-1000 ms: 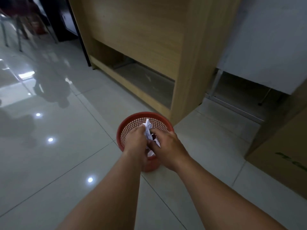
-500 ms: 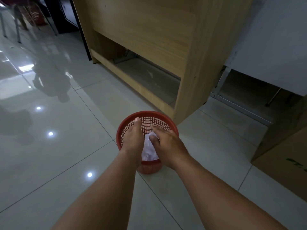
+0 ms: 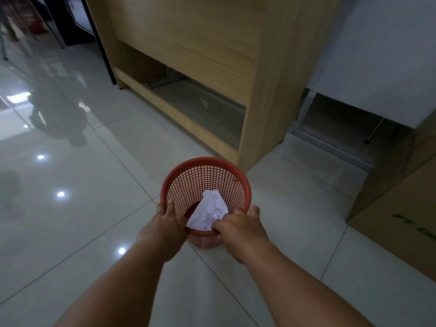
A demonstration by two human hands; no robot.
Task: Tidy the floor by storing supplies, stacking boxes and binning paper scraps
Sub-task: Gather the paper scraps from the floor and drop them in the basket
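Head view, looking down along two bare forearms to a red mesh wastebasket (image 3: 207, 179) that stands upright on the glossy pale tiled floor (image 3: 94, 220). Both hands are on the near part of its rim. The left hand (image 3: 168, 224) is clamped on the rim at the near left, with the thumb on the inner side of the mesh and the fingers down the outside. The right hand (image 3: 240, 226) is clamped on the rim at the near right. Its fingers (image 3: 218, 225) are curled over the edge into the basket, and the thumb is stretched along the outside. The two hands are apart, with a short stretch of bare rim between them.

The crumpled white paper (image 3: 210, 212) lies inside the wastebasket, low against the near wall and the bottom. It sits just beyond the right hand's curled fingers; whether they touch it cannot be told.

Just behind the basket stands the corner of a light wooden cabinet (image 3: 212, 55), with an open gap along its bottom. Right of it a white panel (image 3: 389, 55) hangs above a grey metal frame (image 3: 330, 143) on the floor. A brown cardboard box (image 3: 401, 220) with green print stands at the right edge, well apart from the basket. Ceiling lights show as bright spots on the tiles at the left.
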